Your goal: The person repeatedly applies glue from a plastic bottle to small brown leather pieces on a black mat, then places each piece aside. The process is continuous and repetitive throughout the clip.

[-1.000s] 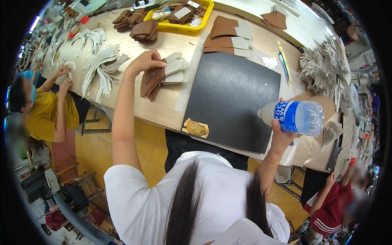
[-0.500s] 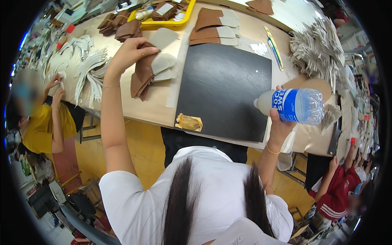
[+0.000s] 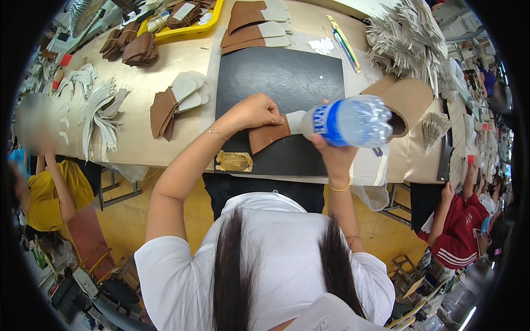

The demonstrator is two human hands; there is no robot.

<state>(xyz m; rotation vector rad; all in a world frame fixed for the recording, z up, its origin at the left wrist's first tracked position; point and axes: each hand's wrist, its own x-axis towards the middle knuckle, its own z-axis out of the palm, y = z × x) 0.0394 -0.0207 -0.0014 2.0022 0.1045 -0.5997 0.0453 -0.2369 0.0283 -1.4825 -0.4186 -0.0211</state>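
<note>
Over the black mat, my left hand has its fingertips closed on the edge of a leather-like piece, brown at one end and whitish at the other. The piece lies on or just above the mat; which, I cannot tell. My right hand is wrapped round a clear plastic bottle with a blue label, held sideways with its neck toward the piece. Part of the whitish end is hidden by the bottle and hand. A fanned stack of similar pieces lies left of the mat.
More brown-and-white pieces lie beyond the mat, near a yellow tray and brown bundles. A yellow cutter-like tool, white strips and a brown roll are at right. Co-workers sit at both sides.
My left hand has moved right from the fanned stack to the mat, bringing one piece. My right hand has shifted left with the bottle, toward that piece. The view has moved slightly.
</note>
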